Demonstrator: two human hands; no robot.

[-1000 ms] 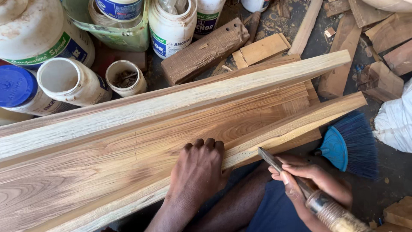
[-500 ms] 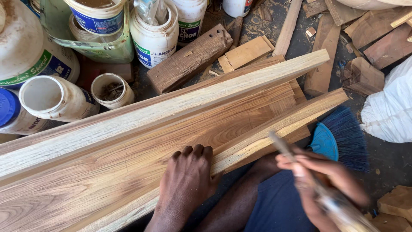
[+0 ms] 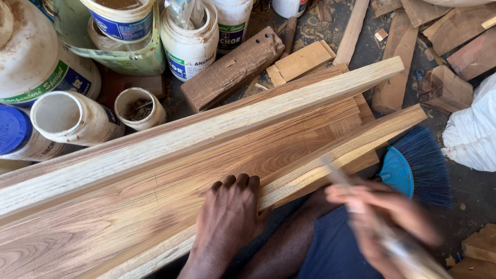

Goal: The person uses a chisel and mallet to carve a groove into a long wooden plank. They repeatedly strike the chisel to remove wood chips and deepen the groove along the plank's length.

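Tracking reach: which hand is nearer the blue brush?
Right. The right hand is blurred just beside the blue brush; the left hand rests flat on the plank.

Head view, close, straight down over workpiece [image 3: 206, 155]

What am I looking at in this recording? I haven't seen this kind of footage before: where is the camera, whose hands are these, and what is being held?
There is no machine. A person wears one camera on the head, looking down at their own two bare hands. The left hand lies flat, palm down, on a long wooden assembly: a wide plank with a raised strip along each long edge, steadying it. The right hand is blurred by motion and grips a slim tool whose tip reaches the near strip; its kind cannot be told. Behind the wood stand several white plastic glue tubs, some open, and a small tub of what look like nails. Offcut wood blocks lie on the ground, with a blue brush to the right.
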